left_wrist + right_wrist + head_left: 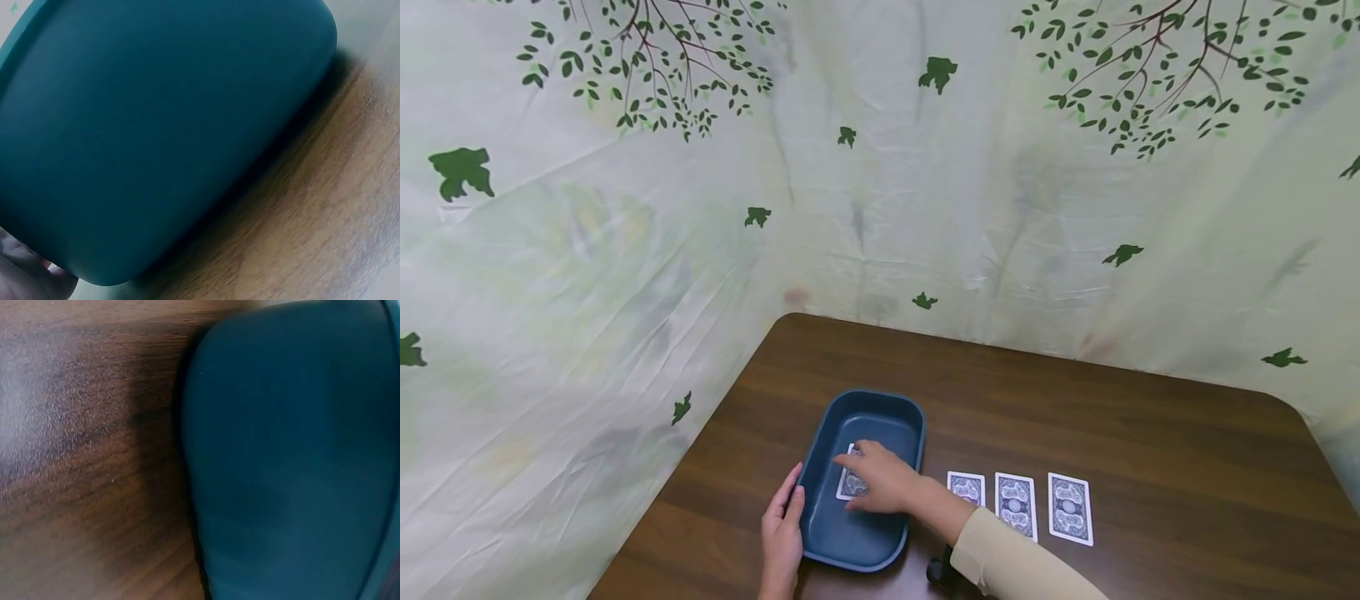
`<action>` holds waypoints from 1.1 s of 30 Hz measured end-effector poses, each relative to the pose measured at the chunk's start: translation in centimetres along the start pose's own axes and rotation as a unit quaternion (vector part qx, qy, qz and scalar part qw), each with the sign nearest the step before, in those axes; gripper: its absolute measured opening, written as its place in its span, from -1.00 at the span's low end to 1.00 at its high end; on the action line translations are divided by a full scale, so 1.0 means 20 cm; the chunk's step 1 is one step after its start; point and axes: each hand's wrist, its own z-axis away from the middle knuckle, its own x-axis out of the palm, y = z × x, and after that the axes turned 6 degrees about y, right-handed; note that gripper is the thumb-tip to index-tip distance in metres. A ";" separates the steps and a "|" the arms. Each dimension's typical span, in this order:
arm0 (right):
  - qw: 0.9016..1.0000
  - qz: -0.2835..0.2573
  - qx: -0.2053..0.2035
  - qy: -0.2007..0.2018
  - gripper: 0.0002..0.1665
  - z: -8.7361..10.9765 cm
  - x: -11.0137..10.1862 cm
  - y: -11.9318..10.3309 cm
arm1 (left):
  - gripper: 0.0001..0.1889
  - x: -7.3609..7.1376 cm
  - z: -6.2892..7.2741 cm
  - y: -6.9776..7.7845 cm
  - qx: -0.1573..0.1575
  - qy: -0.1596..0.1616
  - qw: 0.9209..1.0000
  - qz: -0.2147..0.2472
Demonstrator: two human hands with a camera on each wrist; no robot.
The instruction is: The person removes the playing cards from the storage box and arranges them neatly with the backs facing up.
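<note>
A blue tray with rounded corners stands on the table. My left hand grips its left side, fingers and thumb at the rim. Inside the tray lies a patterned playing card, back up, partly hidden by my right hand. That hand reaches in over the right rim, thumb and fingers spread over the card. Both wrist views are mostly filled by the outer wall of the tray; a bit of the left hand shows at the lower left of the left wrist view.
Right of the tray, three face-down cards lie in a row: a left card and middle card partly behind the right arm, and a right card. A black object shows under the right forearm. A leaf-patterned curtain borders the wooden table.
</note>
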 end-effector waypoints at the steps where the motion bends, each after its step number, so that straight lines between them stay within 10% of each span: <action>1: 1.000 0.006 0.005 -0.007 -0.23 0.00 0.01 0.00 | -0.56 0.00 0.00 0.00 0.003 0.002 1.000 0.000; 33: 0.996 0.039 0.063 -0.039 -0.16 -0.05 0.10 0.05 | -0.59 0.01 0.00 0.00 0.023 0.016 1.000 0.009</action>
